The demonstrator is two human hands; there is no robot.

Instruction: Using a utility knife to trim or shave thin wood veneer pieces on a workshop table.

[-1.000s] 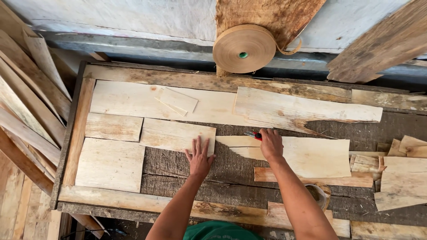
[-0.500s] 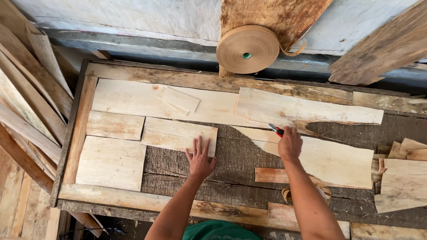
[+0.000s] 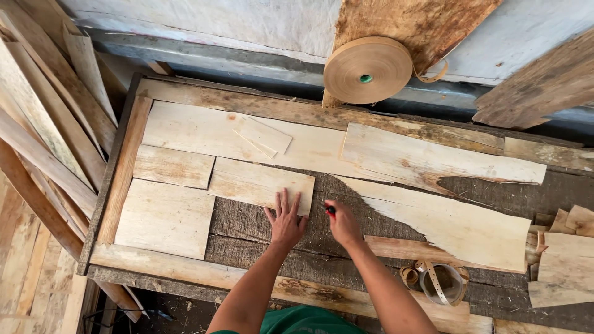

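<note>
My left hand (image 3: 286, 218) lies flat with fingers spread, its fingertips on the lower right corner of a pale rectangular veneer sheet (image 3: 260, 184). My right hand (image 3: 343, 224) is closed around a small red-and-black tool (image 3: 330, 210), its tip just right of that sheet's corner over the dark rough bench top (image 3: 260, 226). A long tapering veneer piece (image 3: 451, 222) lies to the right of my right hand, its pointed end close to it.
More veneer sheets (image 3: 166, 218) cover the left and back of the wooden frame (image 3: 117, 179). A roll of brown tape (image 3: 368, 69) hangs at the back wall. A clear cup with tape scraps (image 3: 440, 282) stands front right. Veneer strips lean at left (image 3: 37, 124); offcuts are stacked at right (image 3: 563, 260).
My right hand moved left with the tool, from the long piece's upper edge to beside my left hand. The left hand stayed on the sheet's corner.
</note>
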